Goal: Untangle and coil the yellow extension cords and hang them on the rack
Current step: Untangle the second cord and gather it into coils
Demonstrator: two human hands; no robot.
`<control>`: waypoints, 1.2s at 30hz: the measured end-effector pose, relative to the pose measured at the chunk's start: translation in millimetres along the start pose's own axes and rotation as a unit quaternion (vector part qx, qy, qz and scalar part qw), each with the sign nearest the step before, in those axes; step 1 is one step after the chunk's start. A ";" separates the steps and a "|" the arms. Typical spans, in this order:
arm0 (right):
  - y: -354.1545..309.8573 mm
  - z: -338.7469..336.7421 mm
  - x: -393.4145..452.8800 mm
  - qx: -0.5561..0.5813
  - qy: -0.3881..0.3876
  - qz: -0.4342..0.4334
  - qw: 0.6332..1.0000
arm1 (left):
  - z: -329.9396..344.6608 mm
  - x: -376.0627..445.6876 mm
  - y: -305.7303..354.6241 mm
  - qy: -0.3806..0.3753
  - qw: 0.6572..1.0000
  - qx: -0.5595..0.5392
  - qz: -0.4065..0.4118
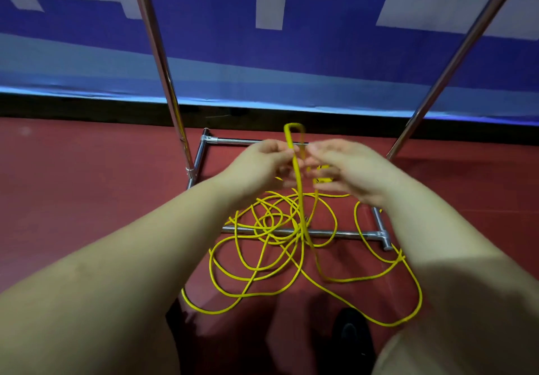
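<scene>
A yellow extension cord lies in a loose tangle of loops on the red floor, draped over the lower bar of the chrome rack. Both hands are raised over the tangle and pinch a folded bend of the cord that sticks up between them. My left hand grips the bend's left strand. My right hand grips the right strand. Two strands hang from the hands down into the pile. Something yellow and black shows behind my right fingers, too hidden to identify.
The rack's two chrome uprights rise left and right, its base frame resting on the red floor. A blue and white banner covers the wall behind. A dark shoe shows at the bottom, near the cord's nearest loops.
</scene>
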State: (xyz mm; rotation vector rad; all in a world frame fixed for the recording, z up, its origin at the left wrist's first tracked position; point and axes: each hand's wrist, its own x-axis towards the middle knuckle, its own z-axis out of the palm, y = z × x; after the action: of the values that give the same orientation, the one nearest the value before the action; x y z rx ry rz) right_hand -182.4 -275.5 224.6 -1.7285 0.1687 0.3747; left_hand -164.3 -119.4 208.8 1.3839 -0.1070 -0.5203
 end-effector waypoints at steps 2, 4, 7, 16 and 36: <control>7.7 3.4 -3.4 -0.111 -0.077 0.019 0.991 | -2.5 3.0 3.7 0.046 0.993 -0.104 -0.015; 11.6 5.2 -5.9 -0.144 -0.141 0.029 0.979 | -5.1 5.1 6.5 0.079 0.981 -0.176 -0.025; 9.2 2.6 -7.7 -0.144 -0.149 0.024 0.978 | -10.1 6.6 11.8 0.104 0.965 -0.239 -0.022; -10.0 -5.3 -3.1 0.224 0.025 -0.039 0.973 | 6.4 -6.3 -6.7 -0.080 0.992 0.046 -0.090; 4.5 14.1 -4.0 -0.076 -0.113 -0.031 0.990 | -22.7 1.8 25.5 0.075 0.983 -0.170 0.002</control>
State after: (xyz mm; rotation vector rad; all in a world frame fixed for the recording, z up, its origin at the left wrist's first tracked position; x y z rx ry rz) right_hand -189.8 -262.9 219.6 -1.8220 -0.0799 0.5462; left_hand -146.9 -97.2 228.2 1.0840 0.0980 -0.4067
